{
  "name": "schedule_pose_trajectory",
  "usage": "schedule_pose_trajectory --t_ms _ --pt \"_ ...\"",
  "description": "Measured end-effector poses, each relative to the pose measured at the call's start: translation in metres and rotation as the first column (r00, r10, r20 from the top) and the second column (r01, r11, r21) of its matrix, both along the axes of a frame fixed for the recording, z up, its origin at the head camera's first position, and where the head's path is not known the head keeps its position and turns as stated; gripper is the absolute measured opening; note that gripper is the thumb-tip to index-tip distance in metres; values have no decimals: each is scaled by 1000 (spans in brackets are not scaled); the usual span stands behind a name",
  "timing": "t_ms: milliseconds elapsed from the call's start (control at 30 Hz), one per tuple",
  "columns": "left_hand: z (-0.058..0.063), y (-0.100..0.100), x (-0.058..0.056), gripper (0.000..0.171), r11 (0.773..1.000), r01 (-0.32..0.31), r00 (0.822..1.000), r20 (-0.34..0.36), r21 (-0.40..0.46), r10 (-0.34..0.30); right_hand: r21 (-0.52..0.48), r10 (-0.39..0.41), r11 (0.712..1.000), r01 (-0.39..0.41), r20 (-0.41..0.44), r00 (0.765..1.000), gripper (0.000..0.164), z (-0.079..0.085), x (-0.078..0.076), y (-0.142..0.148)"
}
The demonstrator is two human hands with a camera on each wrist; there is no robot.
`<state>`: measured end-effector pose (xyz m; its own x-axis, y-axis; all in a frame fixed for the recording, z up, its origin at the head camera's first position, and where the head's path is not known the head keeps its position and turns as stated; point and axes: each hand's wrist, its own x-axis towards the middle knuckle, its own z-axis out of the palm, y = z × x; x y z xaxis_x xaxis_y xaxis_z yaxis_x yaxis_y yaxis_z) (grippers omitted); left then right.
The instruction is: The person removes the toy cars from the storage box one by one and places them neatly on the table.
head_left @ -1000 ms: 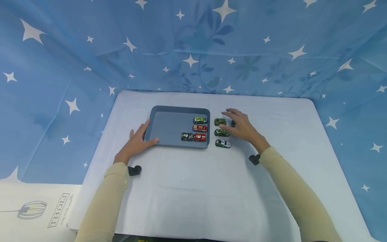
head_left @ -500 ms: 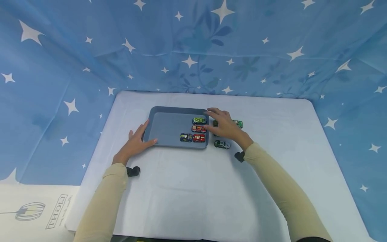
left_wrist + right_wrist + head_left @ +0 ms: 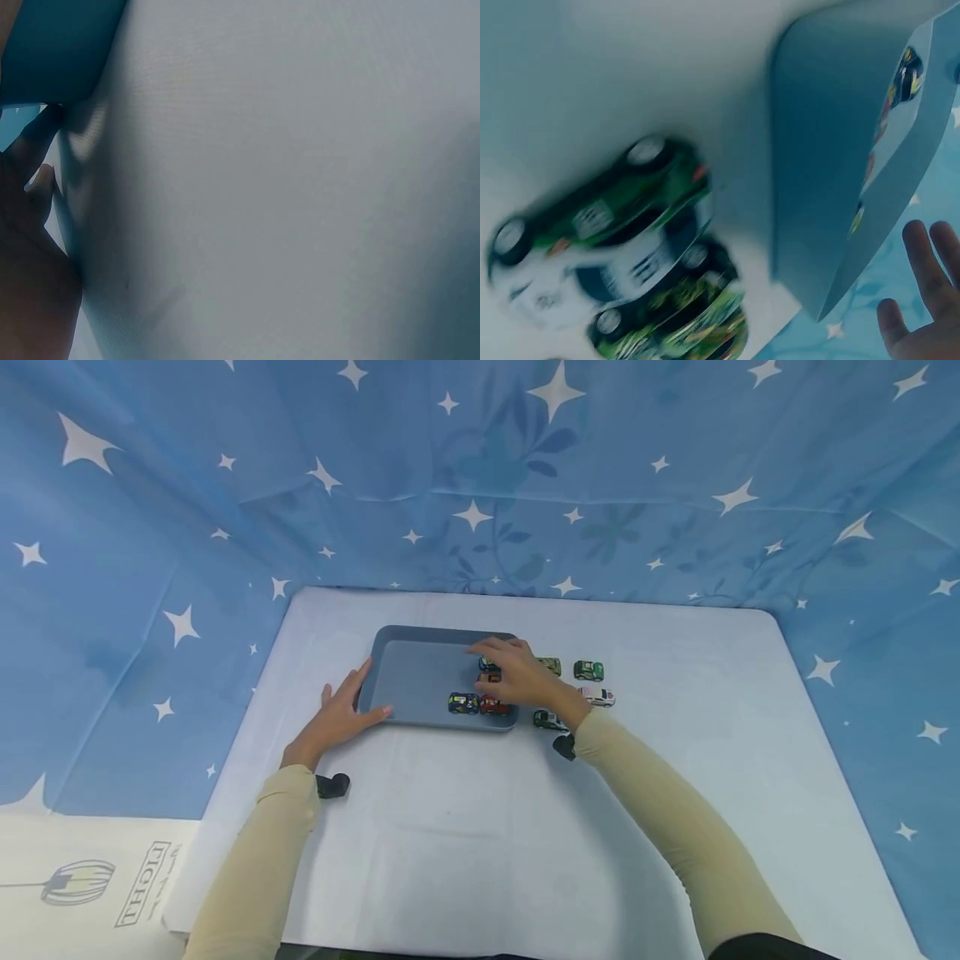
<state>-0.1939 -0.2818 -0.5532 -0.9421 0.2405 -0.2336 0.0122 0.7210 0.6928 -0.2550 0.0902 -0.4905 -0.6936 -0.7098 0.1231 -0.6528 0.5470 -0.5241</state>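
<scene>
A blue-grey tray (image 3: 420, 721) holds several toy cars along its right side, among them a dark blue car (image 3: 463, 703) and a red car (image 3: 493, 704). My left hand (image 3: 337, 718) rests against the tray's left edge, fingers extended along the side and thumb over the near rim. Above the cars at the tray's right end hovers my right hand (image 3: 517, 677), fingers spread, partly covering an orange-red car (image 3: 489, 677) and a green car (image 3: 487, 664). No car shows between its visible fingers (image 3: 926, 262) in the right wrist view.
Right of the tray on the white table (image 3: 465, 843) stand a camouflage car (image 3: 551, 666), a green car (image 3: 588, 671), a white car (image 3: 597, 697) and a silver-and-green car (image 3: 550, 720). Behind the table hangs a blue star-patterned cloth (image 3: 375, 460).
My right hand has moved left from over the cars on the table to above the tray's right end, uncovering the green and white cars. My left hand stays at the tray's edge.
</scene>
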Motion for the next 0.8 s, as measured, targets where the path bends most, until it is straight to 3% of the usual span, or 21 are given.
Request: schedule_pose_trajectory --t_ms 200,400,800 --pt "-3 -1 -1 106 1000 8 1000 -13 -11 -8 18 52 999 -51 -13 999 51 -3 3 -16" --pt "-1 -1 0 107 1000 13 1000 -5 -9 -13 96 68 993 -67 -17 998 41 -10 8 -27" --pt "-1 -1 -1 107 1000 -1 1000 19 17 1 211 109 974 -82 -120 987 36 -25 15 -32"
